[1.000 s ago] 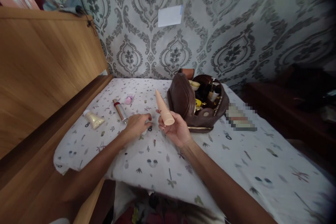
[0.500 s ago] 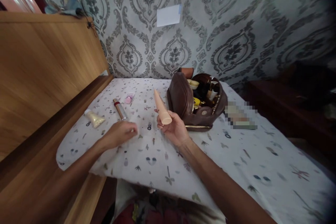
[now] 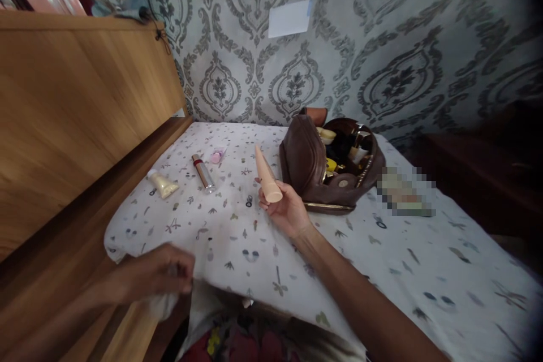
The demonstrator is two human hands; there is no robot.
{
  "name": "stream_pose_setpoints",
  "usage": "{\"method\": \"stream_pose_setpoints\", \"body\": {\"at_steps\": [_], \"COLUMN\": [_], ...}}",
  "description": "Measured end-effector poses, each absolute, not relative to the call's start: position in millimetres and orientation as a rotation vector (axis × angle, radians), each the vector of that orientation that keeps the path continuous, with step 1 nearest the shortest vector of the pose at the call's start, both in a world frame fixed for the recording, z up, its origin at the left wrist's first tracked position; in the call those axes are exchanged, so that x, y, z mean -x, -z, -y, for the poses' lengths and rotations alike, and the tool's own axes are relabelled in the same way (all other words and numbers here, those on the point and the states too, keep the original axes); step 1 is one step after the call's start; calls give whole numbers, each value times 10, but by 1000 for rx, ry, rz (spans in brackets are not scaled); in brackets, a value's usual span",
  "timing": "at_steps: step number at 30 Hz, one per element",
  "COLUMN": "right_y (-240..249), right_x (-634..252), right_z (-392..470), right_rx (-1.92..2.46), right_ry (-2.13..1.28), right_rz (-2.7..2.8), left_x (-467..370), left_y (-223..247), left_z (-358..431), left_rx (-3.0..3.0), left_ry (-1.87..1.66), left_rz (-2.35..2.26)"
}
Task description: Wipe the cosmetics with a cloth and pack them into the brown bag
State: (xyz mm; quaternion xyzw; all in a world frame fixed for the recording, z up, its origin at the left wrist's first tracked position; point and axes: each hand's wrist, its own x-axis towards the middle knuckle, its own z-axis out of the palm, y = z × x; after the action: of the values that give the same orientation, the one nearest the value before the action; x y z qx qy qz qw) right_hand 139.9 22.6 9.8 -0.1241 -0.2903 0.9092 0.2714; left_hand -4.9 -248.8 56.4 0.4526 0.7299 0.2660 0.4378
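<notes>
My right hand (image 3: 288, 209) is wrapped round the lower end of a peach tube (image 3: 267, 174), its flat cap toward me and its narrow end pointing to the wall. My left hand (image 3: 169, 268), blurred, is at the near left edge of the table, fingers curled by the cloth; whether it grips the cloth is unclear. Beyond it lie a cream tube (image 3: 163, 184), a silver and red cylinder (image 3: 203, 173) and a small pink tube (image 3: 218, 155). An open brown bag (image 3: 303, 153) with several cosmetics inside stands right of the peach tube.
The table's patterned cloth (image 3: 237, 220) hangs over its near edge. A wooden panel (image 3: 85, 79) rises at the left. Right of the bag lies a pixelated flat item (image 3: 405, 192). A patterned wall with a white paper (image 3: 290, 18) stands behind.
My left hand has moved from beside the silver cylinder toward me and left, to the table's edge. My right hand still holds the peach tube. The view has shifted slightly.
</notes>
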Motion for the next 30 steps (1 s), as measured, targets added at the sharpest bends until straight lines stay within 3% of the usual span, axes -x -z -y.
{"method": "stream_pose_setpoints", "body": {"at_steps": [6,16,22,26,30], "right_y": [-124,-107,-73,-67,-78], "right_x": [-1406,-1429,-1424,-1402,-1391], "right_z": [-212,-249,-281,-232,-141], "right_rx": [324,305,325,327,324], "right_ry": [-2434,-2507,-2525,-2513,-2499], "right_rz": [819,757,699,723,792], "left_x": [-74,-90,-204,-362,-469], "left_y": [-747,-676,-550,-438,-319], "left_z": [1592,1251,1190,1126,1045], "left_rx": [-604,-290,-796,-1632,-2278], "left_ry": [-1414,-1679,-1699,-1628,-1388], "left_rz": [-1702,-1323,-1557,-1945,-2031]}}
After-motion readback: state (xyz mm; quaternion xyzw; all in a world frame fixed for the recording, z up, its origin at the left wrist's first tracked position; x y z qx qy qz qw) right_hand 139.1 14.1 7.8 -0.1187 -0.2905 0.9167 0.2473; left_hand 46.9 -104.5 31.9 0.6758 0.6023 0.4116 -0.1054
